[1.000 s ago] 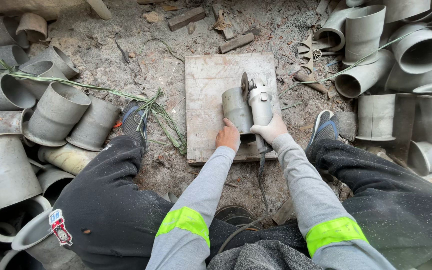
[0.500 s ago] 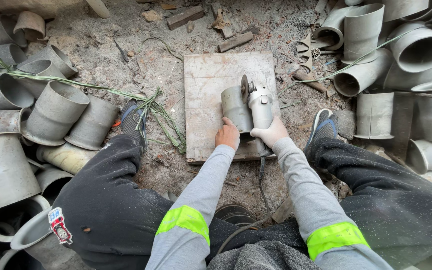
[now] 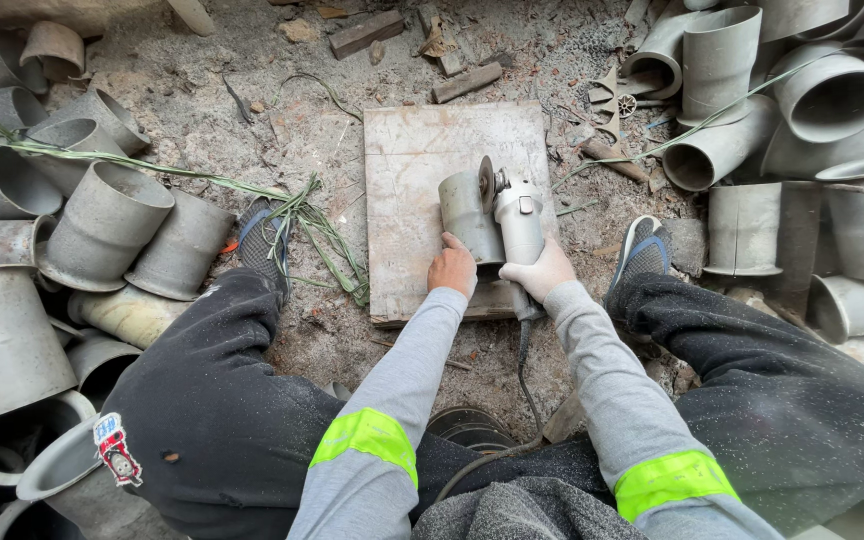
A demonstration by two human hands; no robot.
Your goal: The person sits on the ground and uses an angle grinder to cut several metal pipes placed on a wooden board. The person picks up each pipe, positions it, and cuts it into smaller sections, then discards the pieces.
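A short grey metal pipe piece [image 3: 467,212] lies on a square wooden board [image 3: 417,175] on the dirt floor. My left hand [image 3: 452,268] grips its near end. My right hand [image 3: 538,272], in a pale glove, holds a grey angle grinder [image 3: 518,220] by its body. The grinder's disc [image 3: 486,186] stands against the right side of the pipe piece. The grinder's cable [image 3: 524,375] runs down between my knees.
Several grey flared pipe sections [image 3: 102,225] are piled at the left, and more pipe sections [image 3: 832,95] at the right. Green stalks [image 3: 297,215] lie across the left pile. Wood scraps [image 3: 464,82] sit beyond the board. My shoes [image 3: 640,250] flank the board.
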